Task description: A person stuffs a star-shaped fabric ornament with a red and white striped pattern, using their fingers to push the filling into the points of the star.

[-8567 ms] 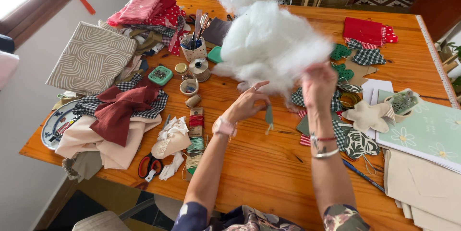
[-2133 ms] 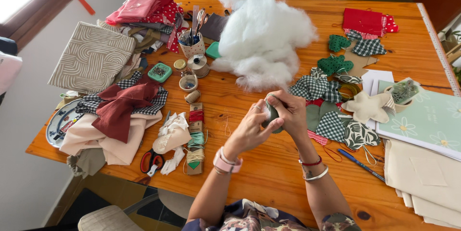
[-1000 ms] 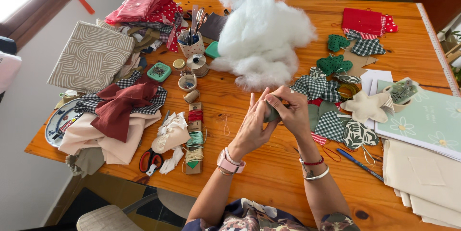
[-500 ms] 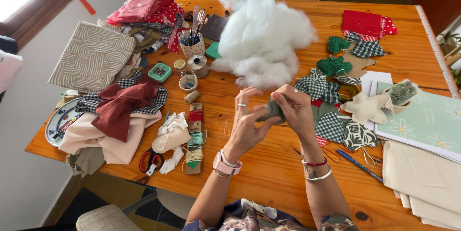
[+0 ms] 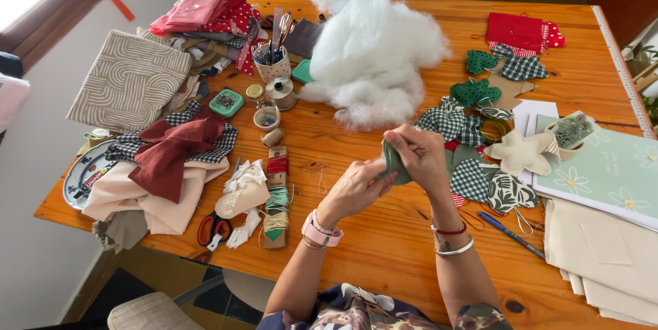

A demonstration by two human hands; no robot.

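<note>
Both hands meet over the middle of the wooden table (image 5: pixel 384 241). My right hand (image 5: pixel 423 157) grips a small grey-green fabric piece (image 5: pixel 393 163) from above. My left hand (image 5: pixel 355 189) pinches the same piece from the left, fingers pressed against its edge. A bit of white stuffing shows at the piece's top. A big heap of white stuffing (image 5: pixel 373 52) lies just beyond the hands.
Green, checked and leaf-print fabric shapes (image 5: pixel 473 169) and a cream star (image 5: pixel 522 153) lie right of the hands. Thread cards (image 5: pixel 276 196), red-handled scissors (image 5: pixel 214 228) and folded cloths (image 5: pixel 161 179) sit left. A pen (image 5: pixel 510 234), paper sheets (image 5: pixel 603 172) and a cup of tools (image 5: pixel 274 66) are nearby.
Earlier the hands were pulling at the stuffing heap; since then they came together nearer my body on the small fabric piece. Over the last second the fingers only shift slightly on it.
</note>
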